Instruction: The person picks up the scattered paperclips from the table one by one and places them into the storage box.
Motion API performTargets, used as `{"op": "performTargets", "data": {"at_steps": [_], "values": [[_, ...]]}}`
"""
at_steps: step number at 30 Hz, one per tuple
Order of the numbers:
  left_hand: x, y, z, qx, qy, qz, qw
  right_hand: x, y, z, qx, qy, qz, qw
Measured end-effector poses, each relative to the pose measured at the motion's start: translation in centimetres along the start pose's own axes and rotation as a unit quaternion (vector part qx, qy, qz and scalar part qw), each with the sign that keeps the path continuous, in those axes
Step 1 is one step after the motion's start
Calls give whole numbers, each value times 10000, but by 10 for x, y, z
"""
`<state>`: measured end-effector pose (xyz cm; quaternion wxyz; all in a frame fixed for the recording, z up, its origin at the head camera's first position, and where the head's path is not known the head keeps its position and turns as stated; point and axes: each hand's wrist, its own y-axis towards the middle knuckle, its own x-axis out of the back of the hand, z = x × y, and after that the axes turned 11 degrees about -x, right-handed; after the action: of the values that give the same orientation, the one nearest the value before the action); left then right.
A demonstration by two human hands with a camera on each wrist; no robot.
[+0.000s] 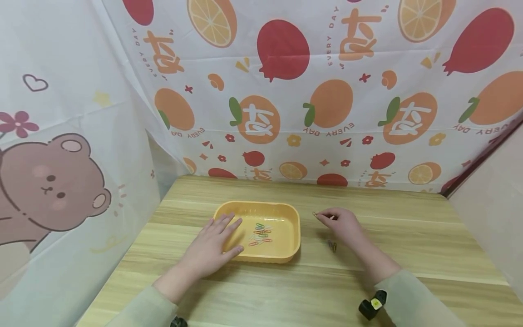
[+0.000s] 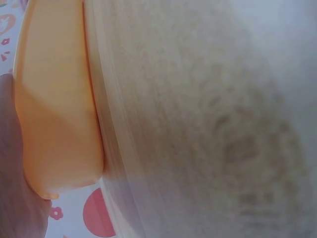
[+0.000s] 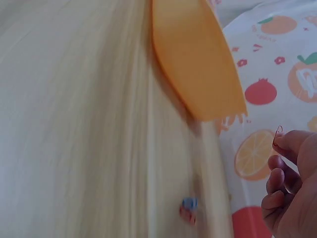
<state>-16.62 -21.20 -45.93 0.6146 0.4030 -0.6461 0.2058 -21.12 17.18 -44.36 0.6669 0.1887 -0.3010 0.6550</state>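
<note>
A yellow-orange plastic tray stands on the table, with several coloured paper clips lying in a loose group on its floor. My left hand rests over the tray's left side, fingers spread and fairly straight. In the left wrist view part of that hand shows beside the tray's outer wall. To the right of the tray, my right hand pinches one small paper clip between thumb and forefinger, raised above the table. Below this hand lie a few small clips, blurred in the right wrist view.
The wood-grain table extends around the tray. A fruit-printed cloth hangs behind the table's far edge, and a bear-printed cloth hangs at the left. A pale panel borders the right side.
</note>
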Motion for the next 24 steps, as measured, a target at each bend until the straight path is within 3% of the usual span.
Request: {"op": "performTargets", "data": {"at_steps": [10,15,24], "values": [[-1,-1,0,-76,102,-1,9999,-32,4,40,54,674,256,9974],[0,-1,0,-32,107,24,9999,-46,5,58,133,635,258,9976],[1,-1,-1,-34,94,-9,9999,-62,4,72,321,464,576,9967]]}}
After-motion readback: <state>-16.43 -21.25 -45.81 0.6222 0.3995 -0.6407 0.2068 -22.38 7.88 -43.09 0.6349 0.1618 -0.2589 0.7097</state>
